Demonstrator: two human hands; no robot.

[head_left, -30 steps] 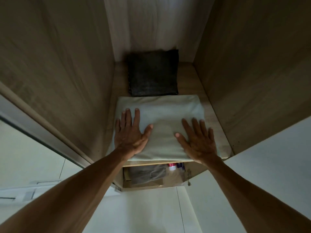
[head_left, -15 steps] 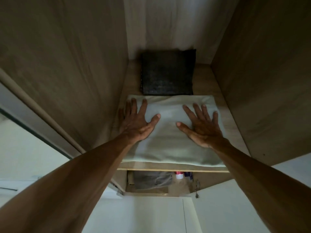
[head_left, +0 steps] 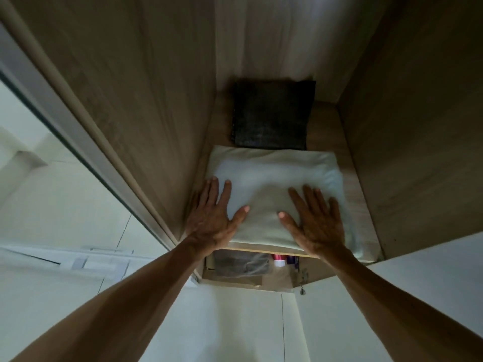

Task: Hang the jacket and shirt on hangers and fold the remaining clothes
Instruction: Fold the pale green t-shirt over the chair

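Note:
A folded pale green cloth (head_left: 271,178) lies flat on a wooden wardrobe shelf (head_left: 350,184), reaching to the shelf's front edge. Behind it, against the back wall, sits a folded dark grey garment (head_left: 271,116). My left hand (head_left: 213,218) rests palm down on the cloth's left front part, fingers spread, part of it over the cloth's left edge. My right hand (head_left: 317,222) lies palm down on its right front part, fingers apart. Neither hand grips anything.
Wooden side walls (head_left: 136,100) close in the shelf on both sides. A lower shelf holds a grey folded item (head_left: 241,265) and small bottles (head_left: 279,261). White wardrobe door panels (head_left: 235,322) are below, and a sliding door frame (head_left: 65,121) runs along the left.
Both hands slid back along the pale cloth toward the shelf's front edge, staying flat on it. The camera view shifted, and the cloth stays in place.

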